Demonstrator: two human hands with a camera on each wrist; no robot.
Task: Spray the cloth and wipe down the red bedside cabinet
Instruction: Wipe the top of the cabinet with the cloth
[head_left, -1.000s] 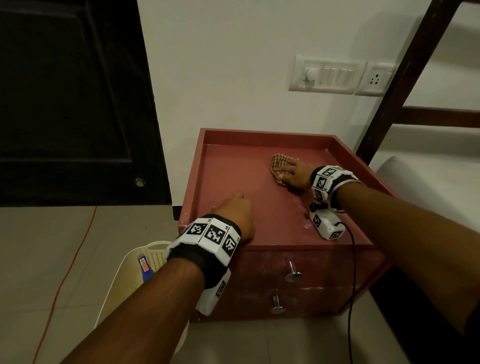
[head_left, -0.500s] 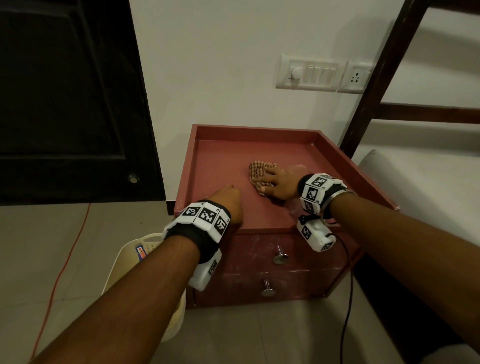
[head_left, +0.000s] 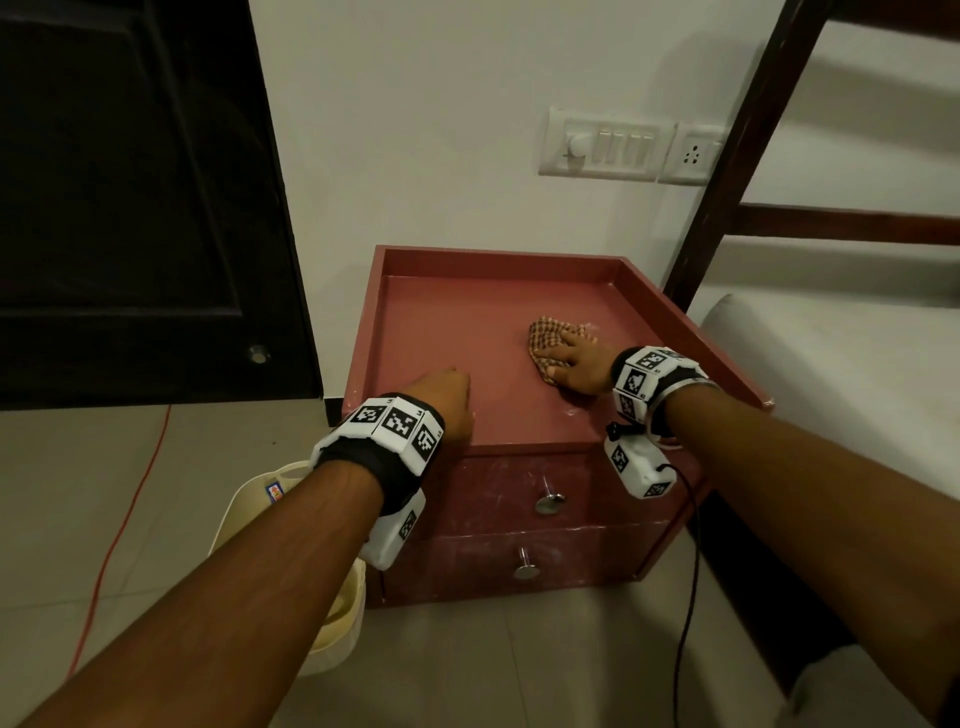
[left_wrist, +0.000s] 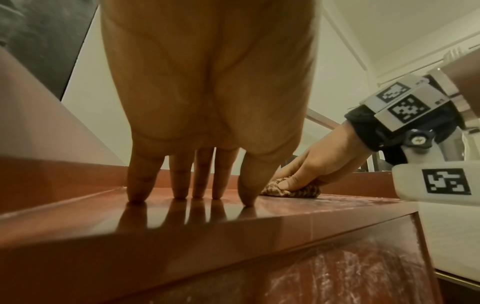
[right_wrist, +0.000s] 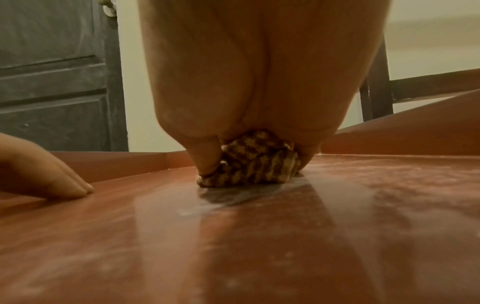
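Observation:
The red bedside cabinet (head_left: 467, 338) stands against the wall, its recessed top streaked with white residue. A bunched checked cloth (head_left: 545, 332) lies right of the top's middle. My right hand (head_left: 571, 358) presses down on it, thumb and fingers curled round the bundle (right_wrist: 254, 164). The left hand (head_left: 441, 395) is near the front left edge, its straight fingertips (left_wrist: 182, 181) touching the bare wood. In the left wrist view the cloth (left_wrist: 298, 192) sits under the right thumb. No spray bottle shows.
A cream plastic basket (head_left: 291, 545) stands on the floor left of the cabinet, an orange cable (head_left: 130, 493) beyond it. Two drawers with metal knobs (head_left: 548, 499) face me. A dark door (head_left: 130, 208) is at the left; a dark bed post (head_left: 737, 156) and mattress (head_left: 831, 364) are at the right.
The right hand slid the cloth left and toward me across the top, then back to the right and farther away. The left hand stayed braced near the front edge.

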